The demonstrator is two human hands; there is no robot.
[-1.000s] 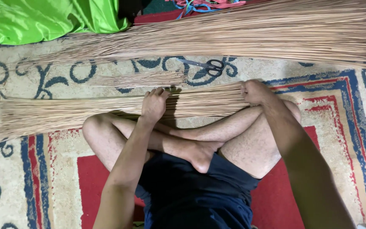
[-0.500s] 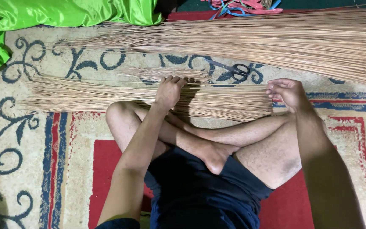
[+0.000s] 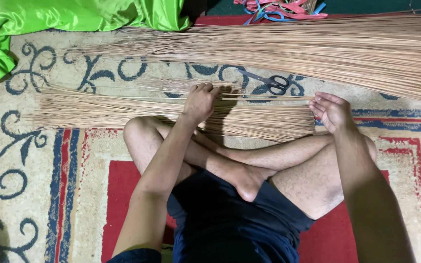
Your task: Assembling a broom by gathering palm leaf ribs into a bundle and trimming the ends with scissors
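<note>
I am sitting cross-legged on a patterned rug [image 3: 49,160] of cream, blue and red. Beyond the rug's scrollwork, black-handled scissors [image 3: 269,82] are lying flat. A large pile of long tan sticks [image 3: 317,46] is stretching across the rug's far side, past the scissors. Bright green cloth [image 3: 49,19] is bunching at the rug's far left corner, and red and blue ribbons [image 3: 283,7] are tangling beyond its far edge.

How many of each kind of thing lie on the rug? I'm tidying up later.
Stick bundles: 3 (big, small, near)
Scissors: 1
Green cloth: 1
Ribbon heap: 1
Total: 6
</note>
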